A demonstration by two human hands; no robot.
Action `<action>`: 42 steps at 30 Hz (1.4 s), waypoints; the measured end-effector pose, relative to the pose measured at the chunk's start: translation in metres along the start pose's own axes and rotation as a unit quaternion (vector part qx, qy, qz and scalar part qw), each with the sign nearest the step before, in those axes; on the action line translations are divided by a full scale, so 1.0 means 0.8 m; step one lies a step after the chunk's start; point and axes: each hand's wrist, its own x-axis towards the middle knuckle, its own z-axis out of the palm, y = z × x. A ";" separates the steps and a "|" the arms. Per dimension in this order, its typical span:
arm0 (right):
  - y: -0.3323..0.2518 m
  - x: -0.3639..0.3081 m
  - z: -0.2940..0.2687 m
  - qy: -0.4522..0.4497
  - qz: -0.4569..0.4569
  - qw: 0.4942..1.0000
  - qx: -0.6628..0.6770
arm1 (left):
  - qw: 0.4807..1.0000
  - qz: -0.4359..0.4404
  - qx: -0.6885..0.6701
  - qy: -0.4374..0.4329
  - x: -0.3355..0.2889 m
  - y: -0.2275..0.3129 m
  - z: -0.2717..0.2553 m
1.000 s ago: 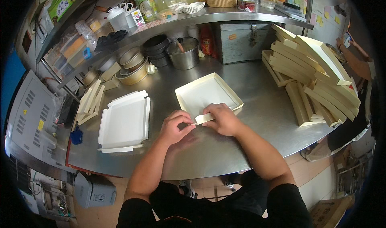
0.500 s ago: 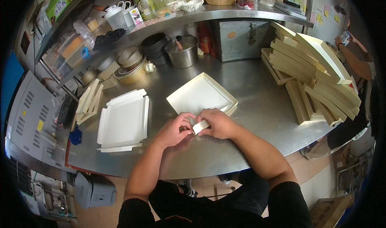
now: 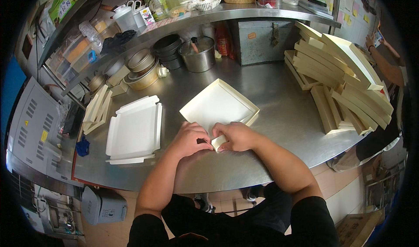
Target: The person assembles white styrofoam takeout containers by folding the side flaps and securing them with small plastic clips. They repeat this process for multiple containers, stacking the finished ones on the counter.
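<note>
A cream cardboard box tray point(image 3: 219, 102) lies turned cornerwise on the steel table, its far walls standing upright. Both of my hands meet at its near corner. My left hand point(image 3: 190, 139) pinches the card there between thumb and fingers. From the other side, my right hand point(image 3: 237, 136) grips a small cream end flap point(image 3: 218, 143), which shows between the two hands. Part of the near walls is hidden under my fingers. Left of my left hand lies a flat white box blank point(image 3: 134, 130) with its edge flaps partly raised.
Several folded box trays point(image 3: 342, 79) are piled at the right edge of the table point(image 3: 270, 160). Cake tins point(image 3: 142, 68), a steel pot point(image 3: 197, 55) and a grey metal case point(image 3: 267, 42) stand along the back, below a loaded shelf point(image 3: 244, 12). Another person's hand point(image 3: 376, 40) shows far right.
My left hand has shifted slightly, and its fingers are closer to the corner. The flap by my right hand has tilted a little. The tray has barely moved.
</note>
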 end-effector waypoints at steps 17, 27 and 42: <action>-0.003 -0.003 0.001 -0.074 -0.013 0.997 0.007 | 0.995 -0.003 -0.042 -0.093 -0.002 0.010 -0.006; -0.006 -0.003 -0.001 -0.080 -0.029 0.996 0.022 | 0.993 -0.050 -0.051 -0.099 -0.001 0.025 -0.011; -0.009 0.000 -0.003 -0.101 0.012 0.995 -0.003 | 0.995 0.041 -0.063 -0.058 -0.005 0.009 -0.002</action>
